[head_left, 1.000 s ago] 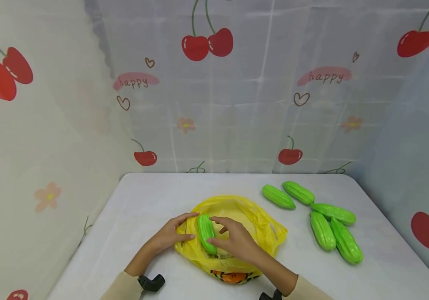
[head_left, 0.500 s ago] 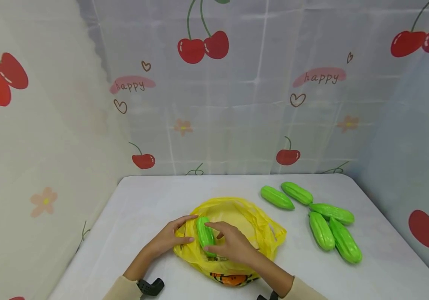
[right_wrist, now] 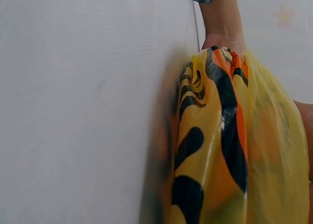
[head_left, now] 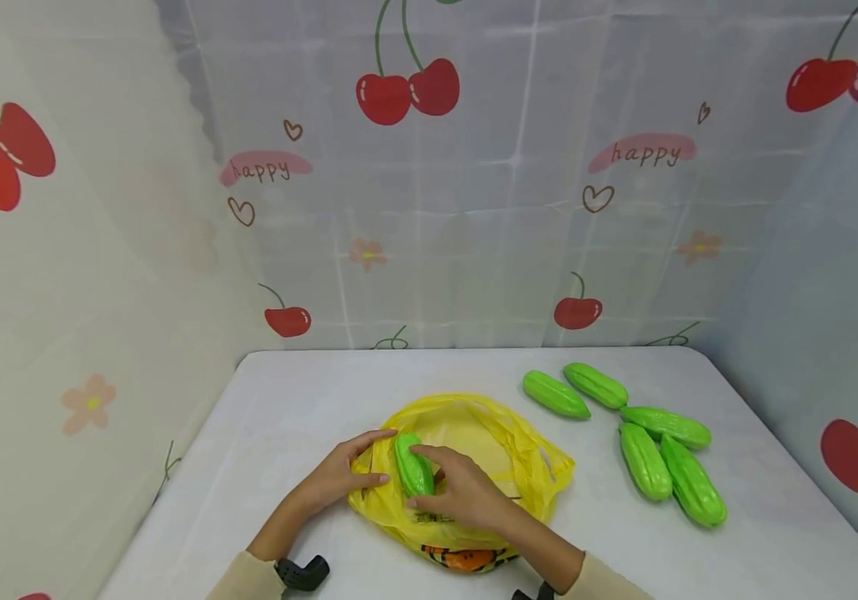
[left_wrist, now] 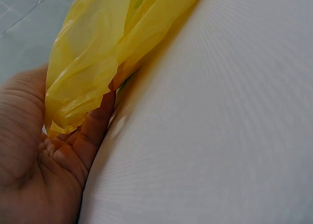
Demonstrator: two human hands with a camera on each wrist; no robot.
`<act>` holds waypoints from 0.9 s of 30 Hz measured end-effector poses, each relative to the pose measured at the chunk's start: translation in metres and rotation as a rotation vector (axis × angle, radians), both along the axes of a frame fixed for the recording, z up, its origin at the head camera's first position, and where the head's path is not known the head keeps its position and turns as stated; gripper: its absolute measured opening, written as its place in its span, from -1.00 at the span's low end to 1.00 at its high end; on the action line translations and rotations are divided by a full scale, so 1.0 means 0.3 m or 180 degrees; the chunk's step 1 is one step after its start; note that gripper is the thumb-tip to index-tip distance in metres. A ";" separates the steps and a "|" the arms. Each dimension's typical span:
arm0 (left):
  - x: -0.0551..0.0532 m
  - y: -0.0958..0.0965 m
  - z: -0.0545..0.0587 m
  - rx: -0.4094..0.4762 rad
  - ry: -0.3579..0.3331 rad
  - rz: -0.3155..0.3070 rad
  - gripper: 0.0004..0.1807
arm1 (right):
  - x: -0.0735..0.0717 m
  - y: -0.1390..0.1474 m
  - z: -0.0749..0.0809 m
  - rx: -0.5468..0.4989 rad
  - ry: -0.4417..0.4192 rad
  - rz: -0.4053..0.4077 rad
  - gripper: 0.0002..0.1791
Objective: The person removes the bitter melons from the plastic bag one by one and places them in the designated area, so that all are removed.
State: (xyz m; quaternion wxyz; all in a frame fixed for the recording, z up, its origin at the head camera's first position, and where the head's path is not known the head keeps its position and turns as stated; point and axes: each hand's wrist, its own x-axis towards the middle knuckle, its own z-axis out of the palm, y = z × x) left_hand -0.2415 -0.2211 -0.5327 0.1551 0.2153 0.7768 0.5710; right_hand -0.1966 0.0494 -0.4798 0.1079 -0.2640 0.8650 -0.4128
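Observation:
A yellow plastic bag (head_left: pixel 537 442) lies spread with its mouth facing up in the head view; a black-and-orange print (right_wrist: pixel 230 131) shows on its near side. My left hand (head_left: pixel 334 475) holds the bag's left edge, the yellow film (left_wrist: pixel 88 62) passing between thumb and fingers. At the left side of the mouth is a bright green cucumber (head_left: pixel 413 467), glossy and ridged. My right hand (head_left: pixel 466 492) reaches over the bag and pinches this cucumber, thumb at the lower end and index finger near the upper part. The bag hides my right fingers in the right wrist view.
Several more green cucumbers (head_left: pixel 644 462) lie at the right of the white table (head_left: pixel 293 392), some touching each other. A cherry-print curtain (head_left: pixel 466 250) stands behind the table and along both sides. Black wrist bands sit on both forearms.
My right hand has come slightly left and its fingers have closed in on the cucumber. The cucumber's lower end has swung a little right. My left hand stays at the bag's edge.

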 end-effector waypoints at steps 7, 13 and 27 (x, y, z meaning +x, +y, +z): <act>-0.003 0.001 -0.001 -0.0002 0.0026 0.0006 -0.25 | -0.009 -0.002 -0.005 -0.0178 -0.0192 0.0017 -0.20; -0.001 0.002 0.001 0.0001 0.0015 0.0031 -0.25 | -0.010 -0.009 -0.006 -0.0256 -0.0255 -0.0074 -0.23; 0.002 0.003 0.005 -0.0017 0.0003 0.0045 -0.25 | -0.012 -0.022 -0.009 -0.0088 -0.0024 -0.0388 -0.31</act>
